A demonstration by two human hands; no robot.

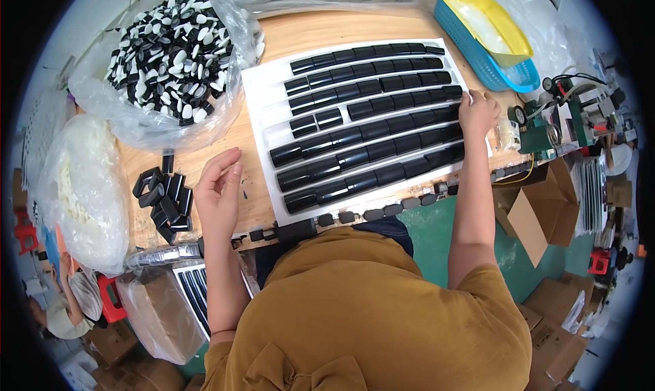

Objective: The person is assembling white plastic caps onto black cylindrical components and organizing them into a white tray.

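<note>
A white tray (263,121) on the wooden table holds several rows of glossy black plastic pieces (382,128), lying end to end. One row has a gap near its left part. My right hand (479,113) is at the tray's right side, its bent fingertips closed on the end black piece of a row; the fingers partly hide it. Left of the tray, my left hand (218,190) is raised with loosely curled fingers apart and nothing visible in them. Beside it lies a loose pile of black plastic pieces (164,203).
A clear plastic bag (235,84) full of black and white pieces fills the back left, above another plastic bag (95,186). A blue basket (471,46) with a yellow bin (515,39) stands back right. Green equipment (535,137) and an open carton (556,207) are right.
</note>
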